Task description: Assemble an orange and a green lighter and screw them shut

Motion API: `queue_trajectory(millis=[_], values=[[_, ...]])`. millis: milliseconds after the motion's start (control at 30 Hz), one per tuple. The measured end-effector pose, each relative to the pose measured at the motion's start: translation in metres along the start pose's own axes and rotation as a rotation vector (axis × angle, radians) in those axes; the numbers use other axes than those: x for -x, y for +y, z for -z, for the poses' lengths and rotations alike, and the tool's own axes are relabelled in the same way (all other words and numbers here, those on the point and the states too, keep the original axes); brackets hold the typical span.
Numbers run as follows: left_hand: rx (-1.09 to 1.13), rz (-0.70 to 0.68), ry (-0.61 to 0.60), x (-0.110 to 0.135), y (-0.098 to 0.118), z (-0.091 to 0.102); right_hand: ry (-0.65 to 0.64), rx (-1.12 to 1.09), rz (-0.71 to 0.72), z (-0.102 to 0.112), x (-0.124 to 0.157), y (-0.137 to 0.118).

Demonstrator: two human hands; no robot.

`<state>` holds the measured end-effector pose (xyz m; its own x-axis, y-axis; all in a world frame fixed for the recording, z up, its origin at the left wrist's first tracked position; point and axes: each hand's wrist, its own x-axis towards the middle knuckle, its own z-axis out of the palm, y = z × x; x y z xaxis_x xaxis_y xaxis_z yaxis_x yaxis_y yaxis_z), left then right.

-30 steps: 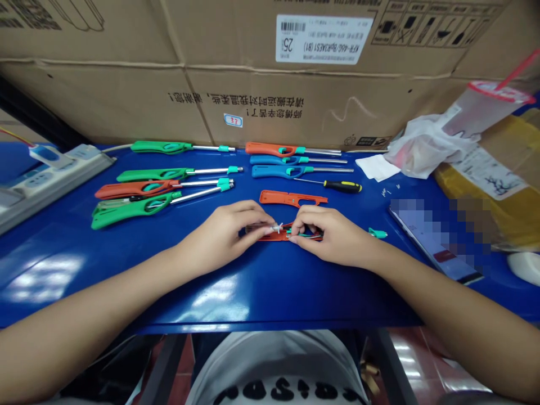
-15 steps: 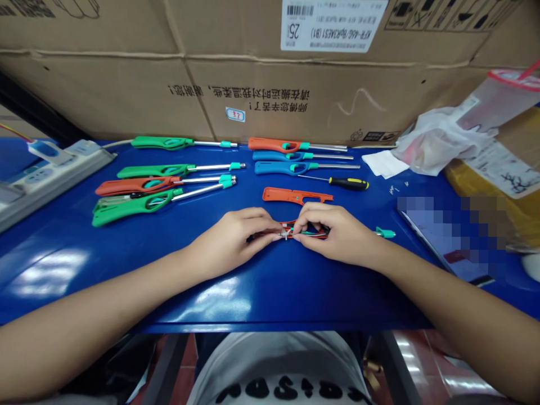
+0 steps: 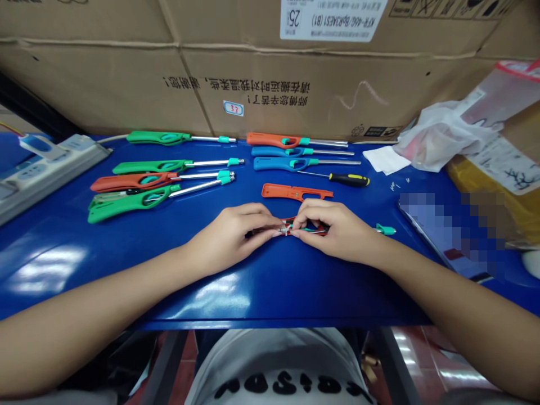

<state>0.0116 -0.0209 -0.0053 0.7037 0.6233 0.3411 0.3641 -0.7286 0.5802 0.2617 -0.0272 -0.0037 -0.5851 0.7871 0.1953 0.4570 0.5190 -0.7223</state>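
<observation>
An opened orange gas lighter [image 3: 288, 220] lies on the blue table between my hands, its inner parts showing. My left hand [image 3: 234, 233] pinches its left part, near a small clear and white piece [image 3: 286, 229]. Thumb and fingers of my right hand [image 3: 333, 228] are closed on the lighter just right of that piece. The lighter's teal tip [image 3: 385, 229] sticks out beyond my right hand; much of its body is hidden. Just behind my hands lies a loose orange casing half [image 3: 282, 192].
Several green and orange lighters [image 3: 147, 136] lie at the left; orange and blue ones [image 3: 287, 163] at the back. A screwdriver [image 3: 348, 179], phone [image 3: 442, 236], tissue [image 3: 386, 161] and plastic bag [image 3: 439, 138] are to the right. A power strip [image 3: 54, 169] lies far left; a cardboard box [image 3: 126, 84] stands behind.
The view has shifted slightly, so the things on the table appear a little higher. Both hands keep nearly the same grip on the lighter.
</observation>
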Motion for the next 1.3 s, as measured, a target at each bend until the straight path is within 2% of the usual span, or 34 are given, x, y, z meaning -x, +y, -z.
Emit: queue_trajectory(millis=[900,1300], values=[[0.001,-0.003,-0.019,-0.0002,-0.0002,-0.0007,-0.040,0.022,0.003,0.0008,0.0005,-0.0003],[0.031,0.025,-0.010,0.0008,0.0003,-0.0031,-0.016,0.031,-0.019,-0.0018,-0.0002,-0.0002]])
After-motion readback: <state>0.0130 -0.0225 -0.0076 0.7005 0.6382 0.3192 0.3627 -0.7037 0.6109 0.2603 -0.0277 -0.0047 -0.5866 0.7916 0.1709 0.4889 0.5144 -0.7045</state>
